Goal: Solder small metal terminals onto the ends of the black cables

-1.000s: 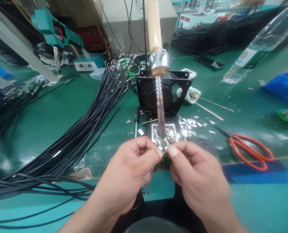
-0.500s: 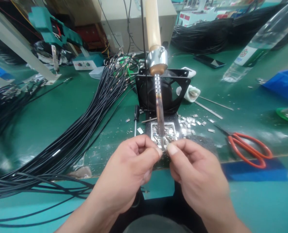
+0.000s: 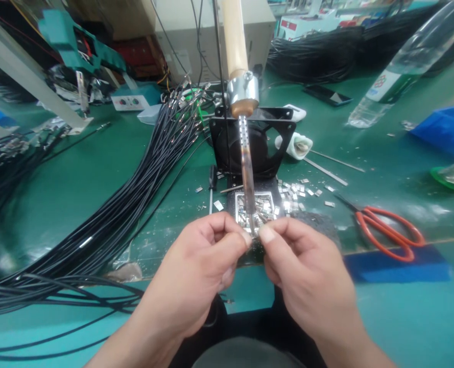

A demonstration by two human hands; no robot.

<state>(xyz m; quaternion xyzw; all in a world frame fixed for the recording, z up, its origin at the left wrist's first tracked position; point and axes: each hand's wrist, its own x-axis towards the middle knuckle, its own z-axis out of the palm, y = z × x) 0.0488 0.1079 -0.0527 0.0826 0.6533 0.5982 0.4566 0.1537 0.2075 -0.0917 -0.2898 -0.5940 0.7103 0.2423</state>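
A soldering iron (image 3: 243, 133) with a wooden handle hangs tip down from a metal clamp over a small tray (image 3: 269, 197) of silver solder pieces. My left hand (image 3: 206, 266) and my right hand (image 3: 303, 276) meet at the iron's tip, thumbs and forefingers pinched together on something small that the fingers hide. A black wire seems to run down from my left hand toward my lap. Both hands sit just in front of the tray.
A thick bundle of black cables (image 3: 135, 199) fans across the green bench at left. A black fan (image 3: 253, 145) stands behind the iron. Orange-handled scissors (image 3: 387, 232) lie at right, with a clear bottle (image 3: 395, 76), a blue bag (image 3: 445, 130) and loose metal bits (image 3: 299, 191) nearby.
The view has drifted slightly, so everything sits a little left and higher. My hands keep the same pinched pose at the iron's tip.
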